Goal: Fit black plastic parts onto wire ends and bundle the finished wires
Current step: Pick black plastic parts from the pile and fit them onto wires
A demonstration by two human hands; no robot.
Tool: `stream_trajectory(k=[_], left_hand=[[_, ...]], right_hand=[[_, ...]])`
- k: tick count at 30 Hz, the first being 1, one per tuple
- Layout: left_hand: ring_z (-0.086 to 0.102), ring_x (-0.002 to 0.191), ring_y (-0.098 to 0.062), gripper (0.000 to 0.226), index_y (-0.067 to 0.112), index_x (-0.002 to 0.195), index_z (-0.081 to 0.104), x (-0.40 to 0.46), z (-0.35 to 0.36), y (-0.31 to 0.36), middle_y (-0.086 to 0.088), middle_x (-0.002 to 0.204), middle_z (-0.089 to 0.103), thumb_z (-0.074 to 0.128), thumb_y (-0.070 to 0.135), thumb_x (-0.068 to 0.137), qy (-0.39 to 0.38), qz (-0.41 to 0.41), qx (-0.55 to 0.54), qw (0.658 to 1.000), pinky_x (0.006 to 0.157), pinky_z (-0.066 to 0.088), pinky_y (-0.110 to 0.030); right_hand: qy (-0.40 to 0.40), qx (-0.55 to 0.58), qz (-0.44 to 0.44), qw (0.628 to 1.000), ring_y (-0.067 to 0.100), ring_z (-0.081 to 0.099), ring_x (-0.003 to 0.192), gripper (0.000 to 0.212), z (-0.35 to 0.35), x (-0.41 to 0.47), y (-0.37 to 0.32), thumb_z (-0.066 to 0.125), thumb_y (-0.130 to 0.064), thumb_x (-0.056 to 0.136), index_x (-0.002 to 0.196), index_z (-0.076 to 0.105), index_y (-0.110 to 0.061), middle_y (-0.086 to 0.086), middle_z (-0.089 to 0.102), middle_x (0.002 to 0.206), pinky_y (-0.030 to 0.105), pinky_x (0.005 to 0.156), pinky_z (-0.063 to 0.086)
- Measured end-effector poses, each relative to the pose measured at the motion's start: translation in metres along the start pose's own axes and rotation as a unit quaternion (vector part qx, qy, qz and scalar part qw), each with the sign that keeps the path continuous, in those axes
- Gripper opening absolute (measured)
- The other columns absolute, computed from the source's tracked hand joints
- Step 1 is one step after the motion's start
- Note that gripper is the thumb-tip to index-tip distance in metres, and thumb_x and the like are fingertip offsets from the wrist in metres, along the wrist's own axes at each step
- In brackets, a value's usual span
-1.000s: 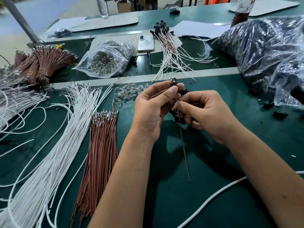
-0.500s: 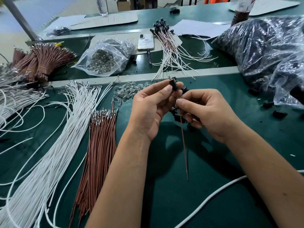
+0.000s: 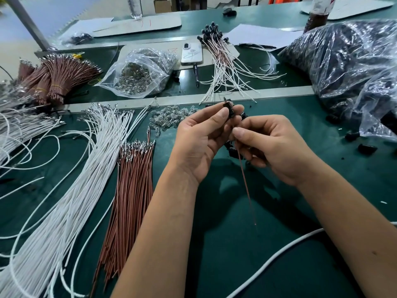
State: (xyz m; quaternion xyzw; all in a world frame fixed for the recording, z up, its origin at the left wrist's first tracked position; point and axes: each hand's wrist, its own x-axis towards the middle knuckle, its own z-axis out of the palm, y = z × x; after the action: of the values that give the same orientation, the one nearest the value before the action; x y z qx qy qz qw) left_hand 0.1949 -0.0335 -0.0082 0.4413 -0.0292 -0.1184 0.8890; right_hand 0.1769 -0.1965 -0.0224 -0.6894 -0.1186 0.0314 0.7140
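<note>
phone: point(image 3: 191, 53) beyond the hands, face down
pen: point(image 3: 196, 75) just below the phone
bottle: point(image 3: 134, 7) far beyond, left
paper: point(image 3: 257, 35) beyond, right

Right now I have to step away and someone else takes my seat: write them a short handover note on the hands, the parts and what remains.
Left hand pinches a black plastic part at its fingertips. Right hand pinches the brown wire just below it; the wire hangs down over the green table.
Stock: loose brown wires and white wires to the left, black parts in the plastic bag on the right.
Done: fitted wires lie behind, not bundled.
Left: seat this part, work through the loose wires, bundle.
</note>
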Motion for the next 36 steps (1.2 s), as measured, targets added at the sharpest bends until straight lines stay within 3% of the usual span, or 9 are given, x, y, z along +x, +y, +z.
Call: stream_trajectory(k=[6,11,17,24,36], left_hand=[[0.071,0.082,-0.015,0.022,0.008,0.101,0.073,0.0,-0.0023,-0.0004,-0.01,0.103,0.077,0.065,0.014,0.081,-0.023,-0.006,0.006,1.0,0.071,0.054,-0.021],[0.07,0.086,-0.015,0.022,0.009,0.104,0.072,0.0007,-0.0033,-0.0002,-0.009,0.107,0.076,0.063,0.014,0.085,-0.029,-0.009,0.009,0.999,0.074,0.052,-0.022],[0.069,0.081,-0.016,0.022,0.001,0.11,0.068,0.0019,-0.0044,0.0005,-0.014,0.107,0.074,0.054,0.003,0.093,-0.034,-0.018,-0.016,0.999,0.074,0.052,-0.023],[0.069,0.079,-0.015,0.024,0.002,0.102,0.071,0.0011,-0.0035,0.0003,-0.014,0.102,0.075,0.067,0.008,0.079,-0.032,-0.013,-0.024,0.999,0.075,0.053,-0.022],[0.071,0.08,-0.015,0.019,0.005,0.093,0.077,0.001,-0.0058,0.0037,-0.015,0.103,0.075,0.066,0.008,0.078,-0.035,-0.034,-0.062,0.997,0.073,0.056,-0.019]], right_hand=[[-0.018,0.004,-0.002,1.0,0.009,0.048,0.045,0.018,0.0006,-0.0012,-0.0013,0.062,-0.01,0.1,0.085,0.072,-0.006,0.001,0.058,0.062,0.018,0.037,0.03],[-0.021,0.006,-0.001,1.0,0.01,0.046,0.044,0.021,0.0022,-0.0011,-0.0034,0.063,-0.013,0.098,0.08,0.074,-0.014,0.001,0.056,0.061,0.018,0.037,0.029],[-0.023,-0.001,-0.003,1.0,0.011,0.044,0.044,0.018,0.0013,-0.001,-0.0037,0.063,-0.017,0.094,0.081,0.073,-0.012,0.003,0.055,0.061,0.018,0.037,0.028],[-0.03,-0.005,-0.004,1.0,0.011,0.044,0.044,0.02,0.0014,-0.002,-0.0046,0.062,-0.011,0.099,0.082,0.073,-0.009,0.003,0.056,0.063,0.017,0.037,0.027],[-0.037,-0.005,0.021,0.999,0.011,0.041,0.046,0.02,0.0026,-0.0032,-0.0077,0.063,-0.013,0.097,0.079,0.071,-0.011,0.005,0.051,0.059,0.016,0.037,0.026]])
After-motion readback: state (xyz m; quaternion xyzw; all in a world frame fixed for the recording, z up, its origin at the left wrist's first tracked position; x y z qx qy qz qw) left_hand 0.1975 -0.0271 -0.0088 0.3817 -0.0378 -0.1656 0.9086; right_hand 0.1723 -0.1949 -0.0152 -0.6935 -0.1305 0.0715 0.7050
